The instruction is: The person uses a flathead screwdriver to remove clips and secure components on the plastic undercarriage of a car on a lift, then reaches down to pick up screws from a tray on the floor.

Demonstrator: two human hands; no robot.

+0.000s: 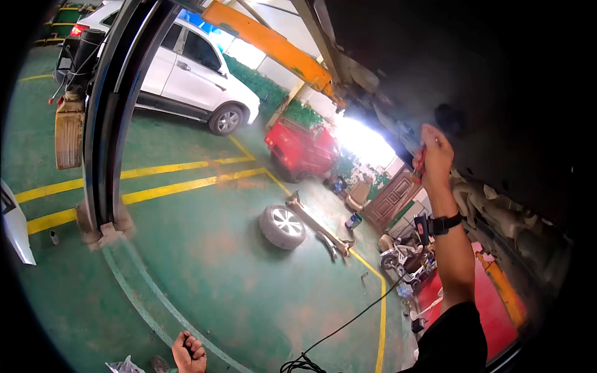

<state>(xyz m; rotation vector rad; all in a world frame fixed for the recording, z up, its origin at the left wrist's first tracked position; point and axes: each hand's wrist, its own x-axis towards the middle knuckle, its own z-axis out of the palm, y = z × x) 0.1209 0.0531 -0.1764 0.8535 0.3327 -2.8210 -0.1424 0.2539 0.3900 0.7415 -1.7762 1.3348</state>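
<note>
Red tool (421, 165), type unclear: in right hand (437, 151), near raised underbody (491, 208), contact unclear | step, by judgement: overhead work; next move calls for firm grip | right arm up, fingers closed round tool | left hand (188, 353) low, fingers curled, can't tell if holding anything | wheel (283, 227) on floor (205, 267)

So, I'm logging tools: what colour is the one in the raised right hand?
What shows of the tool in the right hand is red, seen in the head view.
</note>
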